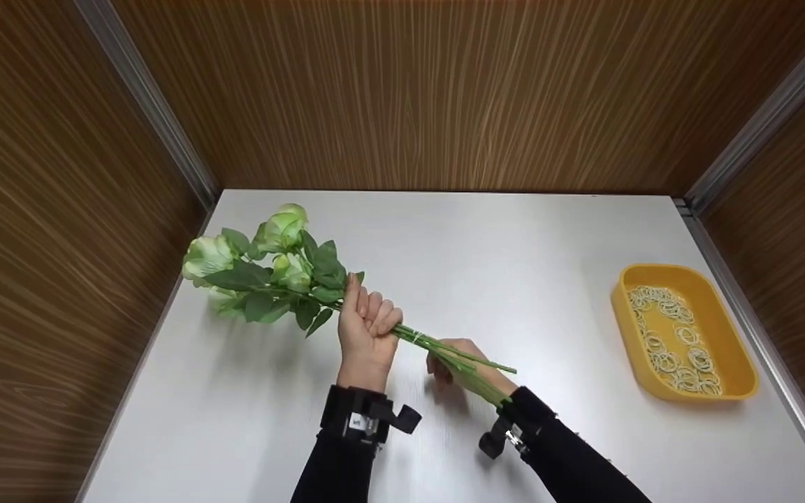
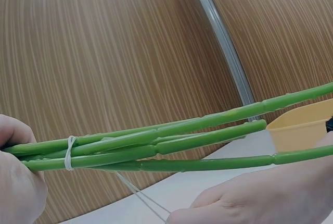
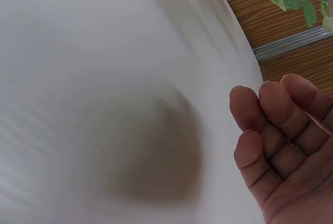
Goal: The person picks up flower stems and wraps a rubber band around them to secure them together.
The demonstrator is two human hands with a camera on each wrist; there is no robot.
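Observation:
My left hand [image 1: 367,328] grips a bunch of artificial roses [image 1: 284,229] by the stems, just below the leaves. The pale green blooms point to the left, and the bare stems [image 2: 208,122] reach out to the right. A white rubber band [image 2: 69,153] circles the stems close to the left fist. Under the stems is my right hand [image 1: 467,345], its fingers curled. From the stems a stretched band loop [image 2: 136,191] runs down to the right fingertips, which hold its end. In the right wrist view that band is hidden; several bent fingers [image 3: 276,101] show.
On the right side of the white table [image 1: 514,265] stands a yellow tray [image 1: 734,349] with many loose rubber bands [image 1: 664,360]. Wood-grain panels [image 1: 402,98] wall the table at the back and both sides, with metal strips at the corners.

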